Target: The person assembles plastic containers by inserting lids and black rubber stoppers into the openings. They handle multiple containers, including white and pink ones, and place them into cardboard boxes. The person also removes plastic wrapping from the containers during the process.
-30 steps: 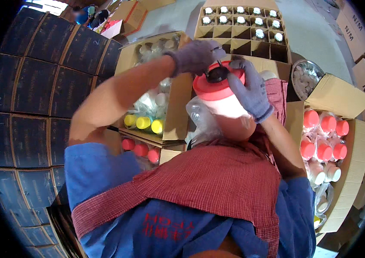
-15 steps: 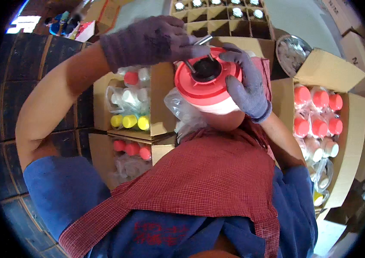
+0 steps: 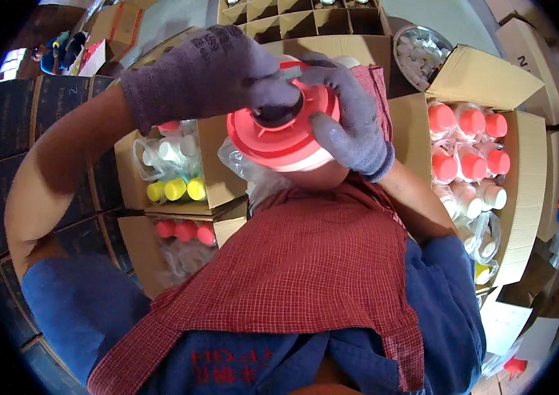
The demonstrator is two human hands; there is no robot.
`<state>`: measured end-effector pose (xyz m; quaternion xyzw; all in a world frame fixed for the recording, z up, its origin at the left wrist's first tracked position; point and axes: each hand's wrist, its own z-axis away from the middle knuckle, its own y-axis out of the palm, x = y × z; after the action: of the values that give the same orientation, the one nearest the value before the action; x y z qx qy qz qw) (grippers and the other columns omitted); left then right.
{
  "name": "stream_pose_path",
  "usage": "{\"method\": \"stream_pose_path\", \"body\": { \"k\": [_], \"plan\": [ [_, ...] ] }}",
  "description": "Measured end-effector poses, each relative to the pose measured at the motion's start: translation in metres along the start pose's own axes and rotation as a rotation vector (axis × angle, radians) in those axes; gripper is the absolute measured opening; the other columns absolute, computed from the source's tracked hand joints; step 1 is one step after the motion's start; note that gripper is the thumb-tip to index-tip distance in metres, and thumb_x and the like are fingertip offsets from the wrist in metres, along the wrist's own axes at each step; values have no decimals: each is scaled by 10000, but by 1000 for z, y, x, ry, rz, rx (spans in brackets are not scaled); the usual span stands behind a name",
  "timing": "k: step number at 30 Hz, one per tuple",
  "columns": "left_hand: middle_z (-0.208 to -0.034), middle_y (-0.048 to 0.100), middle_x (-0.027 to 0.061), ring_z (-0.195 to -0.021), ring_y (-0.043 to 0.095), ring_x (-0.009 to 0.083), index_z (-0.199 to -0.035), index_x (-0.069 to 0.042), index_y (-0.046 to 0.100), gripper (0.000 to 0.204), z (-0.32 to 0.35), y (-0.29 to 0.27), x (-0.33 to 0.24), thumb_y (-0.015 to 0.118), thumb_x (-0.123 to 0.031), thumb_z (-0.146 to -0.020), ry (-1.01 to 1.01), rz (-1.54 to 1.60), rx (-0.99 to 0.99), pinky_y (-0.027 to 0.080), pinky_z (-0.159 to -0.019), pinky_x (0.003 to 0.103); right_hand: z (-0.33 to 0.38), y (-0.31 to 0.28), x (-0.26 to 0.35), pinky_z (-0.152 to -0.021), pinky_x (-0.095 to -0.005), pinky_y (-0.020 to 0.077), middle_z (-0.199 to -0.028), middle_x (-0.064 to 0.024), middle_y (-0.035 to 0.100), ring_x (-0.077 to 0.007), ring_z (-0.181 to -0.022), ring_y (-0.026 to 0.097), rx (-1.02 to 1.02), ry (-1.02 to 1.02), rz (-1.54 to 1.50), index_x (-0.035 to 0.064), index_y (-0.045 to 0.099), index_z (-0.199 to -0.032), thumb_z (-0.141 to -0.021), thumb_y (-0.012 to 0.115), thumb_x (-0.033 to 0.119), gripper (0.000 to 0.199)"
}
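Observation:
A large red round lid (image 3: 253,143) with a black centre piece (image 3: 281,121) sits on a container with a pale band, held upright in front of my apron. My left hand (image 3: 246,76), in a grey-purple knitted glove, is closed over the black centre around a metal tool (image 3: 290,74). Only a bit of the tool's bar shows; its prongs are hidden by the fingers. My right hand (image 3: 353,122), gloved alike, grips the lid's right side, with the thumb on top and the fingers around the far rim.
On the right stands an open carton (image 3: 516,197) of red-capped bottles. Two cartons on the left hold yellow-capped bottles (image 3: 175,189) and red-capped bottles (image 3: 186,230). Beyond the lid are a divided carton (image 3: 297,24) and a metal bowl (image 3: 403,54) of white caps. Dark boxes (image 3: 9,125) line the far left.
My left hand has come down over the black centre, and its fingers now cover the tool's prongs. My right hand keeps its hold on the lid. The whole view has shifted somewhat.

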<state>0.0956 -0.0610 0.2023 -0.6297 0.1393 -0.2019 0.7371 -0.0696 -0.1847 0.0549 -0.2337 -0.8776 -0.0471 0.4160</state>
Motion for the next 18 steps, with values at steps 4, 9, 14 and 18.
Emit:
{"method": "stream_pose_path", "body": {
  "k": [4, 9, 14, 18],
  "plan": [
    [-765, 561, 119, -725, 616, 311, -1073, -47, 591, 334, -13, 14, 24, 636, -120, -751, -62, 128, 23, 500, -642, 397, -7, 3, -8, -862, -367, 477, -1075, -177, 586, -301, -981, 603, -35, 148, 3, -4, 543, -1101, -799, 681, 245, 415],
    [-845, 595, 169, -797, 605, 381, -1132, -11, 537, 407, -10, 21, 24, 642, -106, -750, -264, 363, 124, 500, -680, 422, -4, 10, -21, -868, -360, 472, -1075, -183, 583, -293, -983, 599, -33, 138, -23, -1, 542, -1095, -833, 664, 242, 378],
    [-863, 595, 191, -824, 599, 394, -1084, -22, 528, 338, -10, 17, 13, 625, -112, -772, -413, 466, 178, 492, -725, 439, -7, 12, -20, -861, -362, 472, -1063, -178, 590, -290, -980, 596, 3, 201, -11, -2, 545, -1097, -838, 655, 225, 361],
    [-897, 619, 142, -821, 634, 318, -1135, -41, 526, 360, 8, 36, 23, 625, -153, -808, -302, 224, 84, 499, -751, 417, -7, 11, -12, -876, -364, 468, -1035, -164, 602, -286, -1004, 597, -1, 115, 16, -10, 562, -1082, -837, 639, 175, 317]
  ]
}}
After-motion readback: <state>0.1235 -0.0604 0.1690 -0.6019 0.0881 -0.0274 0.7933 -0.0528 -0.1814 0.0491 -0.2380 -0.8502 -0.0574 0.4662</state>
